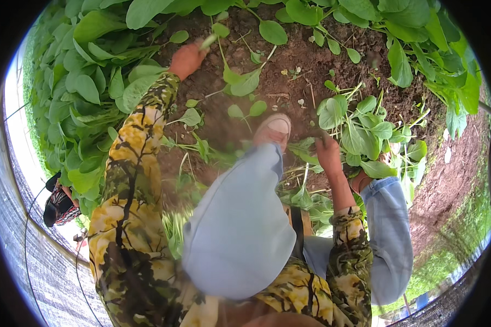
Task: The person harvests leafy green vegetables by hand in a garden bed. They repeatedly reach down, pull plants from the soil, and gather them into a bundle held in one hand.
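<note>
At the upper left, my left hand [187, 60] is closed around the pale stem of a leafy green plant [209, 41], blurred, above the brown soil [225, 61]. To the right of my shoe, my right hand [329, 153] grips a dark, thin tool [317, 134] with a curved end; its full shape is hard to make out. Beside that hand lies a heap of cut leafy greens [364, 131]. Small leafy plants [245, 83] stand or lie on the soil between my hands.
Dense leafy greens [86, 81] border the soil at left, with more at the top and upper right [401, 61]. My shoe [275, 126] and raised knee [241, 229] are in the middle. Another person [61, 204] is at the far left, near dark netting [16, 245].
</note>
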`<state>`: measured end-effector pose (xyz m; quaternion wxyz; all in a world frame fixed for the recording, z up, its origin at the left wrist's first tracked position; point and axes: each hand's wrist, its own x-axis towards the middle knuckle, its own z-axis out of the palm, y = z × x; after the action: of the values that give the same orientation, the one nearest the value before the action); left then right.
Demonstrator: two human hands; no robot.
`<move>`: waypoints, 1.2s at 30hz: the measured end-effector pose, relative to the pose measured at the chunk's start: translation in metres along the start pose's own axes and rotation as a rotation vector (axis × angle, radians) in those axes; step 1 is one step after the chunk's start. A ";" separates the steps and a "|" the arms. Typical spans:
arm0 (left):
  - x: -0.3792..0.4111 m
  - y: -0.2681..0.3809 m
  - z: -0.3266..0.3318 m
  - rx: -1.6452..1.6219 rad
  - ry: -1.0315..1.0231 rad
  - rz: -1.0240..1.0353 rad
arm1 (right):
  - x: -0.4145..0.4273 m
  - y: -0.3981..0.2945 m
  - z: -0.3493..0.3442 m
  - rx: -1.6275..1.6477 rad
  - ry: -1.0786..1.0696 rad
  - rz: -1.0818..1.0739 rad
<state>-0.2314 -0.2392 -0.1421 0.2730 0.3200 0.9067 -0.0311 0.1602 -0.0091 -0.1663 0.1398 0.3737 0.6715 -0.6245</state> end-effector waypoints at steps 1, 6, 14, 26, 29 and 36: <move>-0.006 -0.007 0.027 0.086 -0.257 0.052 | 0.000 -0.022 -0.001 0.051 -0.048 0.067; -0.039 0.109 0.013 0.063 0.123 0.274 | 0.002 -0.078 -0.014 -0.121 0.296 -0.304; -0.070 0.216 0.019 0.161 0.146 0.588 | 0.017 -0.139 -0.030 -0.782 0.330 -0.969; -0.071 0.239 0.030 -0.431 -0.236 0.656 | 0.028 -0.058 -0.063 -0.829 -0.040 -0.487; -0.070 0.230 0.021 -0.603 -0.425 0.572 | 0.026 -0.039 -0.093 -0.914 -0.020 -0.282; -0.075 0.206 0.000 -0.988 -0.752 0.256 | -0.004 -0.042 -0.110 -0.999 0.240 -0.514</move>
<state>-0.0600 -0.1182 -0.0794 0.6901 0.2295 0.6106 0.3135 0.1648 0.0962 -0.1128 0.0661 0.1552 0.9655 -0.1986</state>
